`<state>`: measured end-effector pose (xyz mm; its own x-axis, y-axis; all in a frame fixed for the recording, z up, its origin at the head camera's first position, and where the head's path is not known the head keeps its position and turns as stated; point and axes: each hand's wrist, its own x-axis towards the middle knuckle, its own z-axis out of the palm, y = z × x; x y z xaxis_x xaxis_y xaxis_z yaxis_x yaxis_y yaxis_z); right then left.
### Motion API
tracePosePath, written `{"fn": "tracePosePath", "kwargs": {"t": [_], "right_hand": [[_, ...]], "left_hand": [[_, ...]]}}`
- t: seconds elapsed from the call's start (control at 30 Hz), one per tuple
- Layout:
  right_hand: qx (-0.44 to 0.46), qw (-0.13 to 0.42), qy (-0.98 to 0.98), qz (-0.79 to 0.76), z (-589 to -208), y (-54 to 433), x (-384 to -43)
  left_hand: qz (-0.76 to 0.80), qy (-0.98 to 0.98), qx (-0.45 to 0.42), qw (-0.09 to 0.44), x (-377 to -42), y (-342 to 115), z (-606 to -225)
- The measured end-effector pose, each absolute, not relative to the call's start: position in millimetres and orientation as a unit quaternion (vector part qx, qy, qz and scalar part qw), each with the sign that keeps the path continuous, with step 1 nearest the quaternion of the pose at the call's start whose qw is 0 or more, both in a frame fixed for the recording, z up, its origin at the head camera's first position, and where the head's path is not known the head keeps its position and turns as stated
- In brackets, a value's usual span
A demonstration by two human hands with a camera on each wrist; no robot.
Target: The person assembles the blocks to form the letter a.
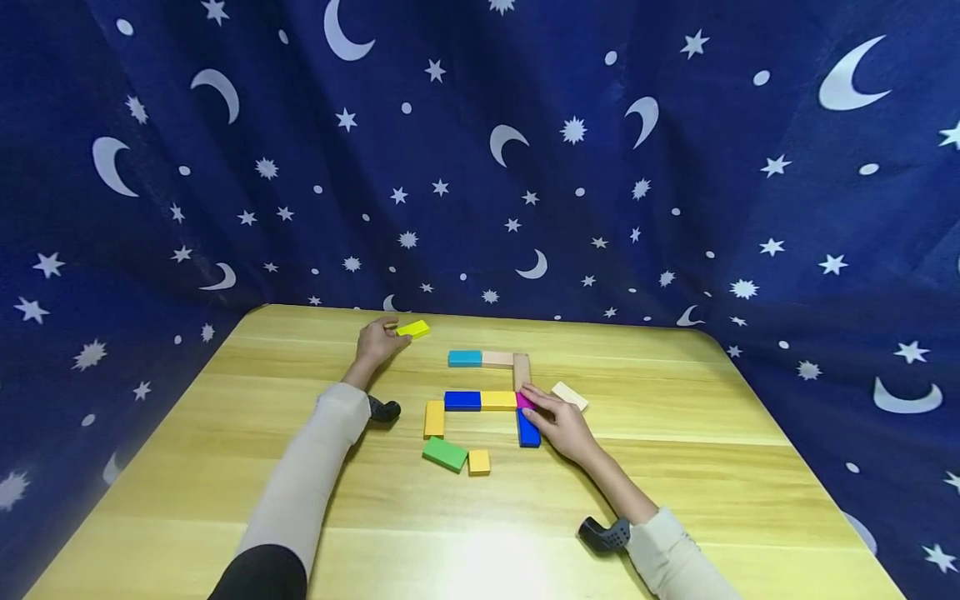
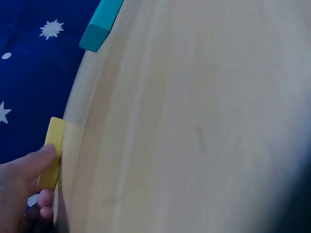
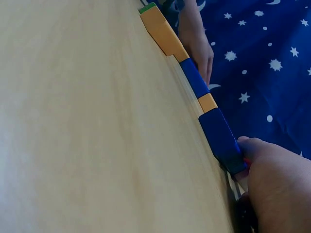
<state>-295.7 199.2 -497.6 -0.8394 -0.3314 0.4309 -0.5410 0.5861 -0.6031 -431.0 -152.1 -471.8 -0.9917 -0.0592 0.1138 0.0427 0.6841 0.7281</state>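
Note:
At the far left of the table, my left hand (image 1: 377,342) pinches a bright yellow block (image 1: 415,328); the left wrist view shows the thumb along this yellow block (image 2: 54,145). My right hand (image 1: 564,425) has its thumb and fingers on either side of a small magenta block (image 1: 524,402), partly hidden by them. That piece sits where several blocks meet: an orange-yellow block (image 1: 498,401) on its left, a dark blue block (image 1: 528,430) on the near side, and an upright-lying beige block (image 1: 521,372) on the far side.
A teal block (image 1: 465,358) and a pale block (image 1: 497,359) form the far row. Another blue block (image 1: 462,401) continues the middle row. Orange (image 1: 434,419), green (image 1: 445,455) and small orange (image 1: 478,462) blocks lie nearer. A loose cream block (image 1: 570,395) lies right of the hand.

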Motion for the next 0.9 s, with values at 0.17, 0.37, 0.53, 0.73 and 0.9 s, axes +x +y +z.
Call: {"fn": "tracePosePath", "kwargs": {"t": [0.17, 0.37, 0.53, 0.73, 0.9], "right_hand": [[0.249, 0.143, -0.879, 0.382, -496, 196, -293], [0.247, 0.136, -0.880, 0.382, -497, 195, -293], [0.245, 0.136, -0.880, 0.383, -497, 196, -294], [0.247, 0.131, -0.880, 0.384, -495, 197, -295], [0.241, 0.131, -0.881, 0.384, -495, 197, -295]], "left_hand": [[-0.330, -0.941, 0.012, 0.069, -430, -150, -477], [-0.333, -0.940, 0.019, 0.068, -419, -150, -475], [-0.358, -0.928, 0.006, 0.098, -401, -147, -467], [-0.382, -0.908, -0.072, 0.154, -357, -127, -446], [-0.356, -0.903, -0.160, 0.178, -309, -95, -431]]}}
